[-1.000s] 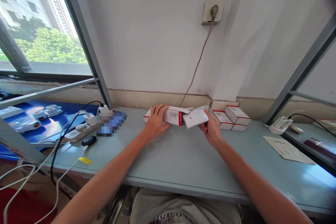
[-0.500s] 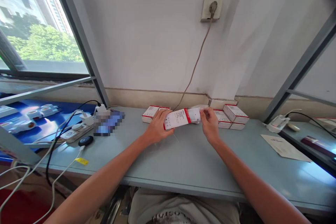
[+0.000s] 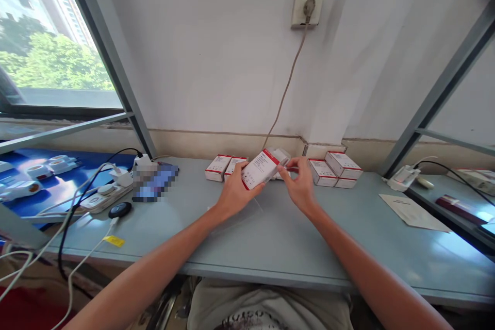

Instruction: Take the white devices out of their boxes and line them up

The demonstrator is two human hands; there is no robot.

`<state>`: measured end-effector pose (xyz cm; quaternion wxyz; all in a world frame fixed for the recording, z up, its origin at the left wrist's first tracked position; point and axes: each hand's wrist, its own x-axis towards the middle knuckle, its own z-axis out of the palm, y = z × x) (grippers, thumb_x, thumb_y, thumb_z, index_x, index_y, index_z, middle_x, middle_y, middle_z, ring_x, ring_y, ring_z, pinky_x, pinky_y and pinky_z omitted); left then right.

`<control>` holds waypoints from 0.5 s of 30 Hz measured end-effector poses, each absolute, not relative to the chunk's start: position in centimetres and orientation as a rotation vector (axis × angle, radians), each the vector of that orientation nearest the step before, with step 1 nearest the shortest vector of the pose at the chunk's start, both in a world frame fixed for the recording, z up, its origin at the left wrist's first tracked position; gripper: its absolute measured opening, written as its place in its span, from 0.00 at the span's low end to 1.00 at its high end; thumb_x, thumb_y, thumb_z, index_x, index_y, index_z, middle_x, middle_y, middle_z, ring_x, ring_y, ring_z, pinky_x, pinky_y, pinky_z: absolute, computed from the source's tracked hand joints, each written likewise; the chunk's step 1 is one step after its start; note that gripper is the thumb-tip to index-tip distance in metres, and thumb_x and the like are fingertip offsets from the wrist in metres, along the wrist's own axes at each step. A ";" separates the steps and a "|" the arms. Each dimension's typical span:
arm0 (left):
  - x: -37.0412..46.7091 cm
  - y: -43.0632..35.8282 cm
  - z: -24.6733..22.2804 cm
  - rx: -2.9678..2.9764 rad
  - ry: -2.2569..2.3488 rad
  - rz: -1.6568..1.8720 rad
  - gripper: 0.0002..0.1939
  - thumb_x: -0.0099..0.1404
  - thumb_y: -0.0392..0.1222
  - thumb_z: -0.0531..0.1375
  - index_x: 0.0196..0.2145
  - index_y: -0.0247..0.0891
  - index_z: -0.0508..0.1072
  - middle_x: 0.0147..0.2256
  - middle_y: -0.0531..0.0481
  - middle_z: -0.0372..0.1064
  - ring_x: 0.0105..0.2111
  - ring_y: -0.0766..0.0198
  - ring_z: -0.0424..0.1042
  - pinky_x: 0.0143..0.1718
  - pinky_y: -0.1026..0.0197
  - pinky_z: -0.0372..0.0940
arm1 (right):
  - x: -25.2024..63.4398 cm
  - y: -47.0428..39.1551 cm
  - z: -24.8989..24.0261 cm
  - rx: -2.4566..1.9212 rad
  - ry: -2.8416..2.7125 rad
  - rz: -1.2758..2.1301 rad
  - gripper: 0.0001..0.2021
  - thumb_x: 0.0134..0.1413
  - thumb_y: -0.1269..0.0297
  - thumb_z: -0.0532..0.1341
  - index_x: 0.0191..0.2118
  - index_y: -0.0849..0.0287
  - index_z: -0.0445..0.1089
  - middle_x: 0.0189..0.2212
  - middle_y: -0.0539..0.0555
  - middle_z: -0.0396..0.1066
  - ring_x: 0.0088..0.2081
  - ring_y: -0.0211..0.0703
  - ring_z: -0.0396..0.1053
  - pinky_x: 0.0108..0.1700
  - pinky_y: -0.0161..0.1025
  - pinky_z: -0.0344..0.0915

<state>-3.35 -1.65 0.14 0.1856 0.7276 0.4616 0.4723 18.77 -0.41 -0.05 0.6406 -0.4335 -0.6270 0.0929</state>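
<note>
A small white cardboard box (image 3: 258, 170) with a red band and printed text is tilted up over the table. My left hand (image 3: 235, 188) is wrapped round its left end and underside. Out of its right end sticks a white item in clear plastic wrapping (image 3: 282, 154). My right hand (image 3: 300, 183) is at that end, its thumb and bent fingers on the wrapping beside the box's edge. What the fingertips press on is partly hidden. Similar boxes (image 3: 218, 166) stand behind my left hand, and a stack of boxes (image 3: 343, 165) stands right of my right hand.
On the left of the grey table (image 3: 263, 247) lie a blurred phone (image 3: 157, 183), a power strip (image 3: 106, 197), a black round puck (image 3: 120, 210) and loose cables. A sheet of paper (image 3: 413, 211) and a white adapter (image 3: 402, 179) are at the right. A wall socket (image 3: 307, 7) is above.
The wrapped item sticks out less from the box. My right hand has moved left, closer to the box, and the box has turned to show more of its broad face.
</note>
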 end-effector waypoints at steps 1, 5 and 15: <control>-3.3 -1.6 0.1 2.038 1.267 1.317 0.36 0.63 0.55 0.73 0.61 0.42 0.63 0.56 0.41 0.74 0.54 0.45 0.75 0.51 0.46 0.70 | 18.7 -0.4 -0.2 -0.954 -1.459 0.337 0.19 0.66 0.42 0.65 0.42 0.52 0.65 0.43 0.55 0.68 0.42 0.48 0.72 0.45 0.51 0.77; -3.1 -1.6 -0.6 1.987 0.982 1.306 0.33 0.67 0.55 0.71 0.60 0.44 0.62 0.58 0.40 0.71 0.57 0.49 0.74 0.53 0.49 0.71 | 18.4 -0.5 -0.6 -0.822 -1.441 0.620 0.17 0.70 0.45 0.62 0.50 0.50 0.62 0.51 0.56 0.67 0.42 0.45 0.75 0.41 0.47 0.79; -2.8 -2.7 -0.5 1.993 0.734 1.258 0.25 0.77 0.54 0.61 0.67 0.48 0.62 0.57 0.42 0.69 0.47 0.58 0.74 0.43 0.56 0.74 | 18.4 -1.7 0.7 -0.814 -1.660 0.300 0.14 0.74 0.51 0.57 0.45 0.52 0.76 0.47 0.58 0.71 0.51 0.50 0.71 0.51 0.47 0.73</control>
